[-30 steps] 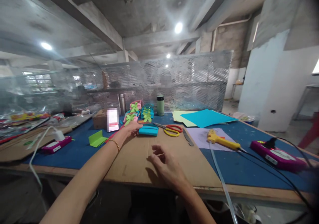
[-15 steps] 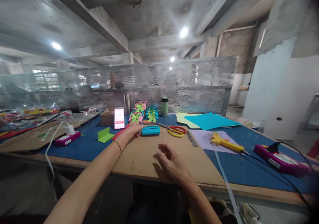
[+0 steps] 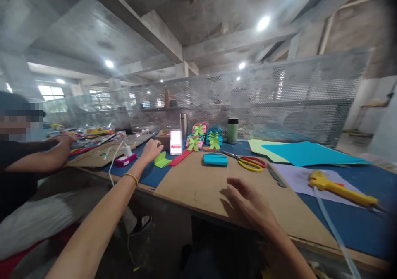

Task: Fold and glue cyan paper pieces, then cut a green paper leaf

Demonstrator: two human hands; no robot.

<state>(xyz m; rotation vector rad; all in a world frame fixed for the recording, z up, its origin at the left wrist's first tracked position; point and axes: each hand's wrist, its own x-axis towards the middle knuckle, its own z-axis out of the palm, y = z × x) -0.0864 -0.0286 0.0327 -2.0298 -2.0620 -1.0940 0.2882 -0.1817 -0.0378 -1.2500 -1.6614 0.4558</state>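
My left hand [image 3: 151, 150], a gold bracelet on its wrist, reaches out above the blue tabletop, just behind and left of a folded light green paper piece [image 3: 161, 160]. Its fingers are loosely bent, and I see nothing in them. My right hand [image 3: 249, 198] hovers over the brown cardboard sheet [image 3: 192, 188], fingers curved and thumb apart, holding nothing. Beyond it on the cardboard lies a folded blue piece [image 3: 215, 160]. Scissors [image 3: 251, 163] with red and yellow handles and a grey blade [image 3: 276, 175] lie to its right. A red strip [image 3: 182, 157] slants beside the green piece.
Pink and blue pieces with green bows [image 3: 204, 138] stand at the back, between a steel flask [image 3: 184, 126] and a green tumbler [image 3: 233, 131]. A yellow glue gun [image 3: 341, 188] rests on lilac paper at right. Another person's arm [image 3: 52, 153] works at far left.
My left hand has moved left, away from the folded blue piece and red strip, to the green paper piece. The view has turned left, showing another person. My right hand keeps its pose.
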